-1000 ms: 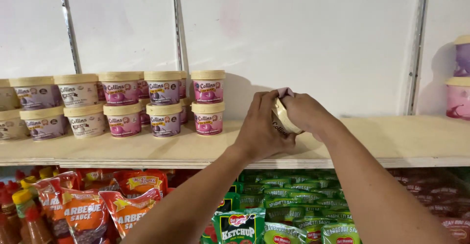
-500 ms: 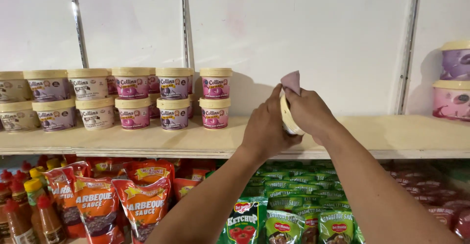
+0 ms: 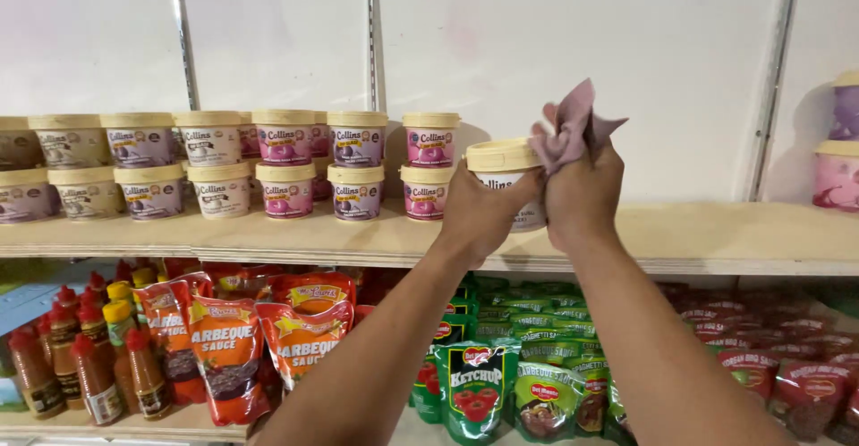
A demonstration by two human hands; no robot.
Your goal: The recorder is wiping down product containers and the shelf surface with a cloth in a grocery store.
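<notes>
Wiping: cream-lidded tub (image 3: 504, 178) held up in front of the wooden shelf (image 3: 716, 236), pink cloth (image 3: 569, 128) pressed on its lid.
Left hand (image 3: 479, 209): fingers wrapped round the tub's left side, closed on it, steadying it clear of the shelf board.
Right hand (image 3: 583, 191): fingers bunched shut on the cloth, which sticks up crumpled above the knuckles and overlaps the lid's right edge.
Doing it well: judging by the grip, keep the left hand firm and low on the wall so the lid rim stays free; work the cloth round the rim, turning the tub rather than the wrist; hold it level over the shelf in case it slips.
Shelf, left: stacked tubs (image 3: 286, 164), two high, cream lids, purple and pink labels, just left of the held tub.
Shelf, right: bare stretch of board, then purple and pink tubs (image 3: 841, 155) at the far edge.
Back wall: white panel (image 3: 573, 34) with metal upright rails (image 3: 372, 43).
Lower shelf, left to right: sauce bottles (image 3: 89, 348), red barbecue sauce pouches (image 3: 233, 348), green ketchup pouches (image 3: 474, 383), dark red pouches (image 3: 787, 348).
Room: a shop aisle, bright even light.
</notes>
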